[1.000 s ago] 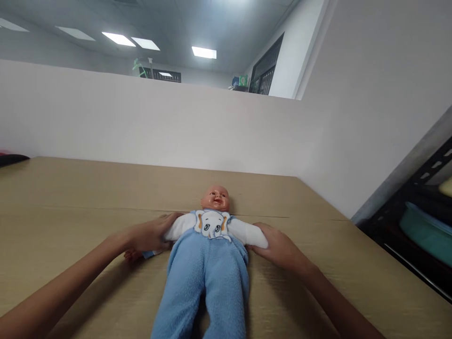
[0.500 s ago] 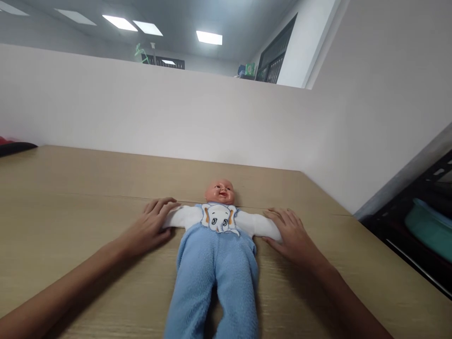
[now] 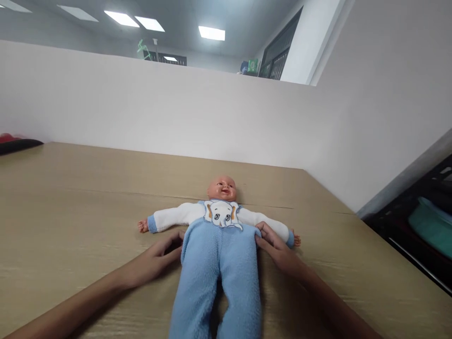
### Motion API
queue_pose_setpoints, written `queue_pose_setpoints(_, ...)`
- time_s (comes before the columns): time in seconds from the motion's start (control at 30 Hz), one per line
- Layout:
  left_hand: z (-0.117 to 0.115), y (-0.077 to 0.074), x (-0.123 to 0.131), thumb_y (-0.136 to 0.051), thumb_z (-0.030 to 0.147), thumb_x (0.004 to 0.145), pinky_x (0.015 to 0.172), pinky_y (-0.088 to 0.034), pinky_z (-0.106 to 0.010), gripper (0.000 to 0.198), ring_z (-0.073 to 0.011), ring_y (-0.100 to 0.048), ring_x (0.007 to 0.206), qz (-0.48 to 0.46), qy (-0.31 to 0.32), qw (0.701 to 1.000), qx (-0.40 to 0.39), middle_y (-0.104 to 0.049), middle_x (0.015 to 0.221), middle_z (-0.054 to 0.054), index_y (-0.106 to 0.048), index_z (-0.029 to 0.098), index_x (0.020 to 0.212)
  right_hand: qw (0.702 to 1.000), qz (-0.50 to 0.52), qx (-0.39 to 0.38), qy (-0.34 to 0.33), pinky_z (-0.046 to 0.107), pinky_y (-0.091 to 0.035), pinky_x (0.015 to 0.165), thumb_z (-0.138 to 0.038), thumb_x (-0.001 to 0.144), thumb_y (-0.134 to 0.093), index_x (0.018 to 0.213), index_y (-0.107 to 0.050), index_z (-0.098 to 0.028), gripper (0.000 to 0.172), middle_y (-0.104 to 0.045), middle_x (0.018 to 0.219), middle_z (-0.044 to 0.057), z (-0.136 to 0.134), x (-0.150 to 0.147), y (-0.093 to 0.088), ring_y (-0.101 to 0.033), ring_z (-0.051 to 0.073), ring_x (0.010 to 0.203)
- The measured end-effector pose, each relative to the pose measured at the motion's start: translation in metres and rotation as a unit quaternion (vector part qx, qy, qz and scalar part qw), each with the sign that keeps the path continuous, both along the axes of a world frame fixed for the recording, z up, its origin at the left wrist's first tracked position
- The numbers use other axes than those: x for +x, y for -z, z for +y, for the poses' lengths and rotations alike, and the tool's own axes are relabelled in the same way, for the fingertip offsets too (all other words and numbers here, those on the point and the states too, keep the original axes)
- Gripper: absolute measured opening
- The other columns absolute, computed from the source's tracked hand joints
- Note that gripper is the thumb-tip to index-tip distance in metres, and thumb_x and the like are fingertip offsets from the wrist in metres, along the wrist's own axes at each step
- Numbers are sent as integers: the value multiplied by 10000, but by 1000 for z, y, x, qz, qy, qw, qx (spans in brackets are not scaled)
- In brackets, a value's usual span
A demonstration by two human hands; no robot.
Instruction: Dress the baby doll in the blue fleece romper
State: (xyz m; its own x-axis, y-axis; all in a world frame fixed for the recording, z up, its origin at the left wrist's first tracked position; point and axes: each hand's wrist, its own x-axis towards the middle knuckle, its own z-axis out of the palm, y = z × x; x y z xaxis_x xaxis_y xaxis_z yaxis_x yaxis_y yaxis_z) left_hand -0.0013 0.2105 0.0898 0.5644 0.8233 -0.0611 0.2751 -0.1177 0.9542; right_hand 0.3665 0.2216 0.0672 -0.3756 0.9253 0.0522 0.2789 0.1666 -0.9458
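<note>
A baby doll [image 3: 223, 189] lies on its back on the wooden tabletop [image 3: 106, 207], head toward the wall. Its white top has a stitched elephant [image 3: 222, 214] on the chest and blue cuffs; both arms are spread out. Blue fleece pants [image 3: 203, 263] cover its legs, and their lower ends run out of the frame. My left hand [image 3: 158, 263] is curled at the left side of the waist, thumb and fingers on the pants, fingertips partly hidden. At the right side of the waist, my right hand [image 3: 278, 249] pinches the pants between thumb and fingers.
A white wall [image 3: 169, 113] stands behind the table. Beyond the right edge is a black rack [image 3: 395, 226] with a teal item [image 3: 432, 226]. A dark object [image 3: 19, 145] with something red lies at the far left.
Both hands have let go of the doll's sleeves and moved inward and down to the waist of the pants. The doll's hands and blue cuffs now show.
</note>
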Motion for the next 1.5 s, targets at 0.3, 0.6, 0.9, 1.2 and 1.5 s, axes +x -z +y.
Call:
queue_pose_setpoints(0.3, 0, 13, 5, -490, 484, 1043, 825, -442, -357, 265, -218, -520, 879, -5, -71, 994, 85, -550, 921, -9, -514, 235, 957, 992, -73, 89, 42, 314, -469, 750, -393, 990, -603, 1202, -556, -258, 255, -608, 978, 19, -4, 3, -7, -578, 194, 867)
queue_pose_setpoints(0.6, -1, -56, 74, -533, 302, 1023, 1034, -432, -431, 133, -264, -538, 1145, 103, -3, 913, 394, -638, 1202, -66, -567, 248, 1140, 898, 75, 253, 352, 311, -440, 722, -442, 961, -599, 954, -599, -226, 216, -578, 830, -3, 1, 12, -17, -555, 183, 781)
queue_pose_setpoints(0.9, 66, -47, 211, -740, 448, 875, 1038, -505, -468, 608, -344, -601, 1248, 379, 135, 805, 436, -660, 1376, -198, -551, 106, 1341, 876, -41, 300, 375, 337, -481, 734, -451, 957, -611, 916, -616, -213, 242, -647, 853, 28, 9, 29, -9, -610, 204, 796)
queue_pose_setpoints(1.2, 115, -37, 227, -700, 332, 881, 972, -544, -479, 487, -355, -605, 1245, 379, 179, 808, 414, -655, 1396, -195, -588, 128, 1309, 845, -124, 400, 333, 274, -460, 627, -308, 975, -616, 925, -611, -220, 102, -630, 772, -11, -7, 23, -18, -595, 155, 688)
queue_pose_setpoints(1.5, 140, -32, 227, -784, 434, 779, 904, -566, -456, 511, -379, -635, 1151, 303, 157, 836, 429, -707, 1211, -200, -695, 110, 1163, 855, -144, 387, 313, 314, -475, 669, -314, 993, -595, 925, -605, -240, 101, -621, 750, -7, -6, 22, -14, -584, 173, 687)
